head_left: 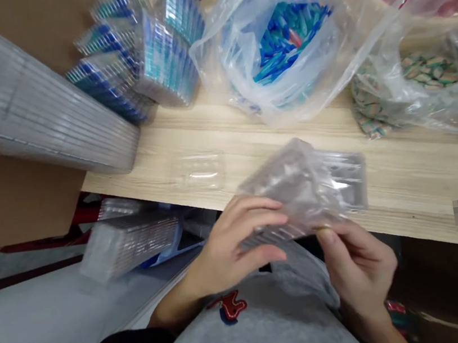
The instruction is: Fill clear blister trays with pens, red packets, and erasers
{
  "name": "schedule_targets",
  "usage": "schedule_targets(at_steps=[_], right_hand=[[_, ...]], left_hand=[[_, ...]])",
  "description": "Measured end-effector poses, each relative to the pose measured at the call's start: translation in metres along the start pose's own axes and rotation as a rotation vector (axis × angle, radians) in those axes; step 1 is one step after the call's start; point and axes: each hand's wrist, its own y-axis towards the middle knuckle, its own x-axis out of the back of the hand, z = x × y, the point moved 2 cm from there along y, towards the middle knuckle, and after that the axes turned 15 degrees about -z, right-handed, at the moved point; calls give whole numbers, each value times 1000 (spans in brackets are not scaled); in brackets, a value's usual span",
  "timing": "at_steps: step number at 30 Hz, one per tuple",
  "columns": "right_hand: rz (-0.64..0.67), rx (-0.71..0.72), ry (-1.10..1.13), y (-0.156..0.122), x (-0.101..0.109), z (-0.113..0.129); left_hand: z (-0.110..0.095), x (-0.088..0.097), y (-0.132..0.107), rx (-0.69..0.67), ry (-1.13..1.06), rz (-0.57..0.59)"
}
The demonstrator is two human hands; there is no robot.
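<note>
My right hand [355,267] pinches the lower edge of some clear plastic blister packaging [293,185], held tilted over the front edge of the table. Ridges along its underside look like nested layers, though blur hides how many. On the left, my left hand [243,243] has its fingers stretched out and apart beside the packaging; whether the fingertips touch it I cannot tell. Behind the packaging, to the right, another clear tray [352,180] with long moulded grooves lies on the table. A clear blister piece [199,170] rests flat on the wood to the left.
A plastic bag [286,95] of blue and teal pieces stands at the back. Filled clear packs [166,61] are stacked left of it. Tall nested trays [32,102] lean at far left. Right: a bag of small wrapped pieces [428,70]. More trays [128,242] sit below the table.
</note>
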Motion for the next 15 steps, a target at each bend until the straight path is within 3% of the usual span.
schedule_targets(at_steps=[2,7,15], right_hand=[[111,24,22,2,-12,9],[214,4,120,9,-26,21],[168,4,160,5,-31,22]], left_hand=[[-5,-6,1,45,-4,7],[4,-6,-11,186,-85,-130],[2,-9,-18,239,-155,-176]])
